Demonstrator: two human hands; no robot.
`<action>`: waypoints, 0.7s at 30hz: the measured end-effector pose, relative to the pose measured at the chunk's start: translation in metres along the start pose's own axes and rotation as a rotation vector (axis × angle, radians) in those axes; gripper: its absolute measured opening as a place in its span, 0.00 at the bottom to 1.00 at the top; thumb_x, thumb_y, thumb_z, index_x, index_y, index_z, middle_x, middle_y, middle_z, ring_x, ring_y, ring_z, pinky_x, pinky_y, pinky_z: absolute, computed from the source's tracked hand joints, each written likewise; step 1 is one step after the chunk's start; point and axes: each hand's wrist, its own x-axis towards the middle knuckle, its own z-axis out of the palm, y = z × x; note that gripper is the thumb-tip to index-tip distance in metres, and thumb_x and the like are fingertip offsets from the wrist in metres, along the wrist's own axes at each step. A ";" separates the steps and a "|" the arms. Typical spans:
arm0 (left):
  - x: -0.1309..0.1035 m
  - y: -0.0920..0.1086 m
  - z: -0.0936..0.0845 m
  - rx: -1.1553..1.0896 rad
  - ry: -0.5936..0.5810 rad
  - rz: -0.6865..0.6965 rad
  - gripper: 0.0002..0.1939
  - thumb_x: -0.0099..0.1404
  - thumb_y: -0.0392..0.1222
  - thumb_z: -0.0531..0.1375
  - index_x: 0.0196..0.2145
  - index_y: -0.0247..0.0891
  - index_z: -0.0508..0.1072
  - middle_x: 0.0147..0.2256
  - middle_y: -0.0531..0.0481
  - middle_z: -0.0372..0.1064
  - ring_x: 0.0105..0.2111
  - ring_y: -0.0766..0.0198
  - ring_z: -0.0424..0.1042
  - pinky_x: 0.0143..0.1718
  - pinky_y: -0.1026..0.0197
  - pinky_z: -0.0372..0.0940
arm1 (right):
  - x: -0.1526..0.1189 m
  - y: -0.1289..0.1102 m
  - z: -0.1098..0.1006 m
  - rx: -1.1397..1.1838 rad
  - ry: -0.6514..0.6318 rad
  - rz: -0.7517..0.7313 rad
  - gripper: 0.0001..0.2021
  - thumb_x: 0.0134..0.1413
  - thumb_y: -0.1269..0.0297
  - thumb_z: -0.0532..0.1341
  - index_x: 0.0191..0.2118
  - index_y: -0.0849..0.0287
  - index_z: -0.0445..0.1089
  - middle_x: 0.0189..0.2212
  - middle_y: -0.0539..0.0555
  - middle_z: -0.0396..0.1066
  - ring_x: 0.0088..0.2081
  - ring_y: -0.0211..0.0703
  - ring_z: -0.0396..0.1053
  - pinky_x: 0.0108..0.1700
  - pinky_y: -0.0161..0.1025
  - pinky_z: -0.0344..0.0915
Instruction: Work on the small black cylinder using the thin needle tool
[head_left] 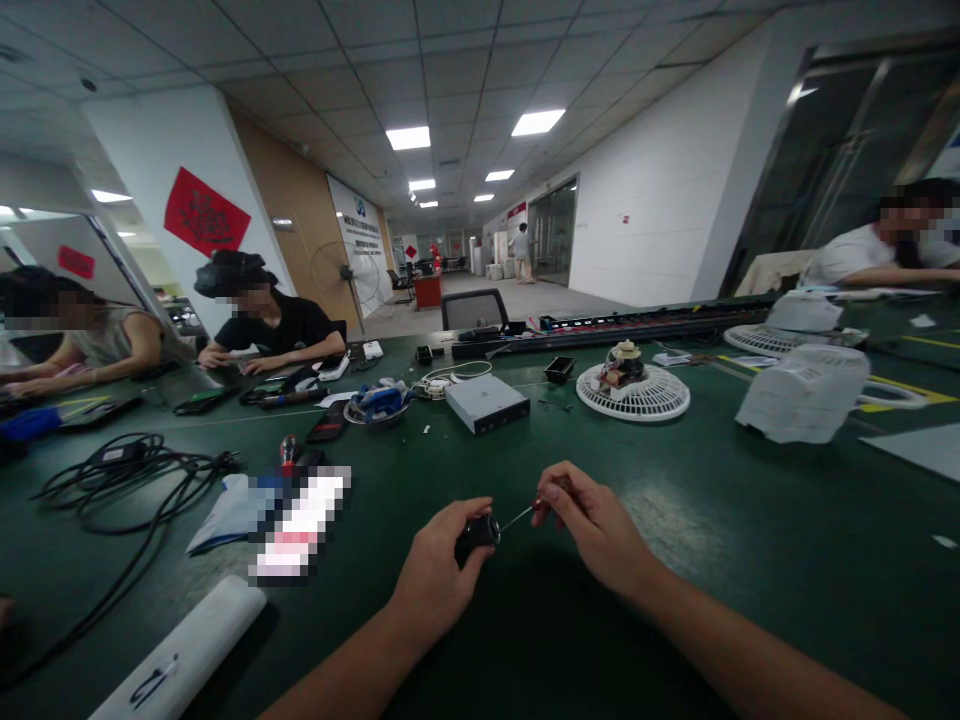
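My left hand (439,560) is closed around a small black cylindrical part (480,531), held with its ringed open end facing right. Its exact kind is too small to tell. In my right hand (589,515) is a thin screwdriver (517,518) with a reddish handle mostly covered by the fingers. The metal shaft slants down to the left, its tip at or just inside the rim of the black part; which of the two I cannot tell. Both hands are above the green tabletop (465,640).
Ahead lie a silver disc drive (487,402), a white fan grille (634,392) and a small black box (559,369). White housings (801,395) stand right. To the left are coiled black cable (142,480), a blurred bright rectangle (304,522) and a white bar (187,650). Co-workers sit around the table.
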 end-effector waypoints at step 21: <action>0.000 0.001 -0.003 0.015 -0.003 0.017 0.27 0.61 0.30 0.64 0.56 0.46 0.69 0.49 0.48 0.75 0.50 0.54 0.74 0.54 0.47 0.69 | -0.001 -0.010 -0.002 -0.055 0.031 0.035 0.11 0.67 0.57 0.54 0.37 0.57 0.68 0.29 0.51 0.76 0.32 0.43 0.75 0.34 0.38 0.68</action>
